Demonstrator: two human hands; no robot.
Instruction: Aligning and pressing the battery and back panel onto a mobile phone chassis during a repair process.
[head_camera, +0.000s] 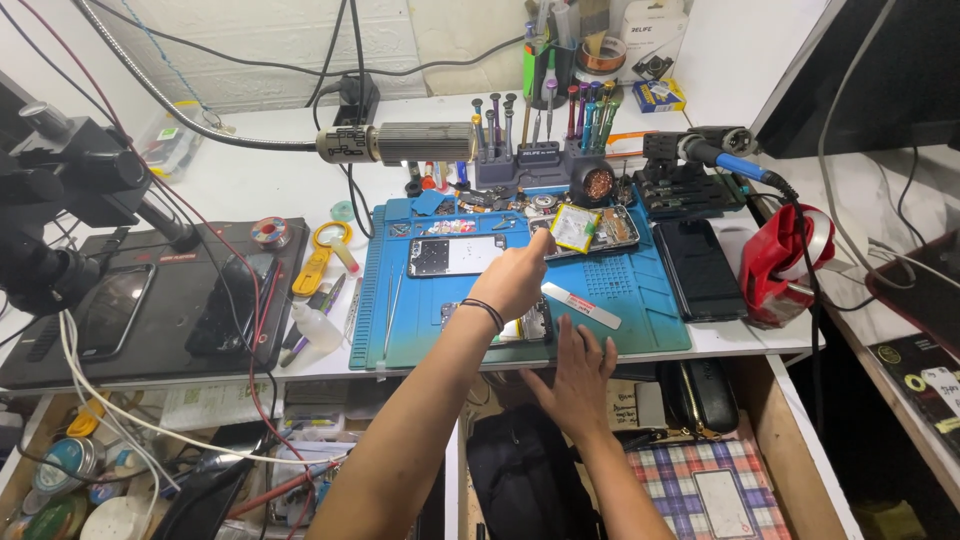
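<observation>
My left hand (515, 280), a dark band on its wrist, reaches across the blue work mat (640, 290). Its curled fingers meet the left corner of a yellow battery (575, 228), which lies tilted on an opened phone frame (615, 228). Whether the fingers pinch the battery is hidden. My right hand (582, 368) rests flat at the mat's front edge with its fingers spread and nothing in it. Just beyond its fingertips are a small phone part (532, 325) and a white strip (582, 306). Another opened phone (455, 255) lies to the left of my left hand.
A black phone (697, 268) lies at the mat's right, beside a red cloth (780, 262). A screwdriver rack (535, 150), a blue-handled soldering iron (735, 160) and a hot-air nozzle (400, 143) stand behind. Tweezers (390, 310), a small bottle (315, 325) and a microscope (60, 190) are at the left. An open drawer (700, 470) lies below.
</observation>
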